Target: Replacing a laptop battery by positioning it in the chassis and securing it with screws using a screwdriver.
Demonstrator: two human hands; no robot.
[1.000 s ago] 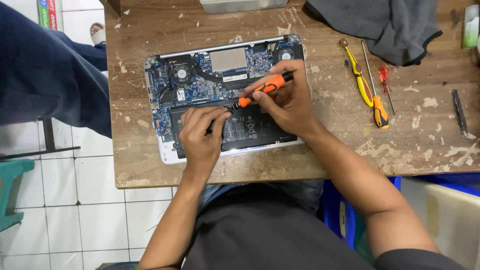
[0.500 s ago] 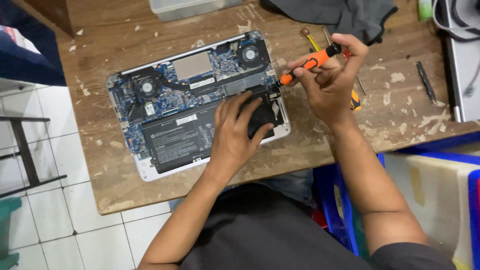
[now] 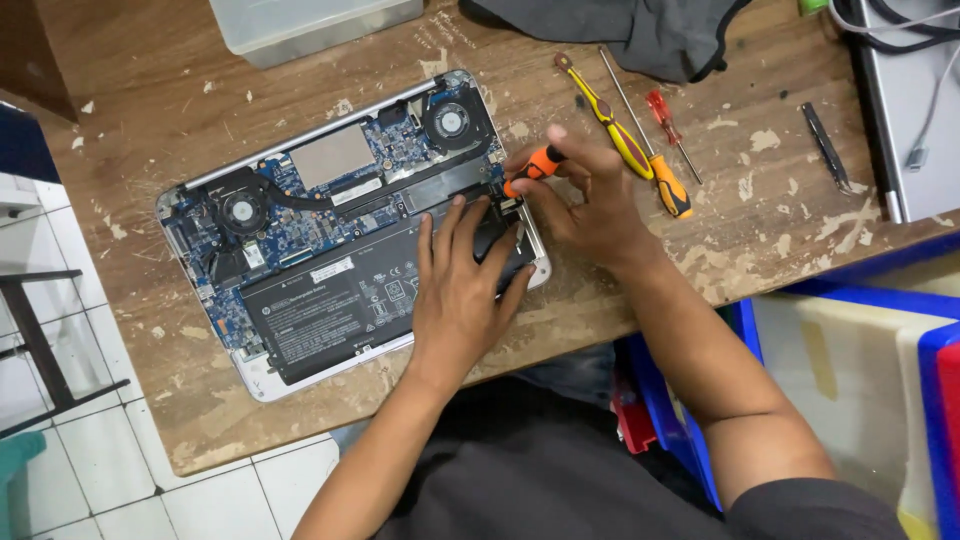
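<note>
An opened laptop (image 3: 340,250) lies bottom-up on a worn wooden table (image 3: 130,110), its circuit board, two fans and flat black battery (image 3: 350,305) all bare. The left hand (image 3: 462,285) rests flat on the right end of the battery, fingers spread and gripping nothing. The right hand (image 3: 590,200) is closed around an orange-handled screwdriver (image 3: 535,167), whose tip points down at the laptop's right edge, just beside the left fingertips.

Half a second earlier the right hand held the screwdriver higher, its handle slanting up and away from the machine with the tip near the top right of the battery; now the hand has dropped closer to the laptop and the handle is mostly hidden inside the fist. The left hand has stayed on the battery, though its fingers now lie flatter. The laptop sits in the same place on the table.

To the right of the hands lie a yellow-handled screwdriver (image 3: 600,105) with an orange one touching its lower end, a small red screwdriver (image 3: 665,115), and a pair of dark tweezers (image 3: 826,147). A grey cloth (image 3: 640,35) and a clear plastic box (image 3: 300,25) sit at the table's far edge.
</note>
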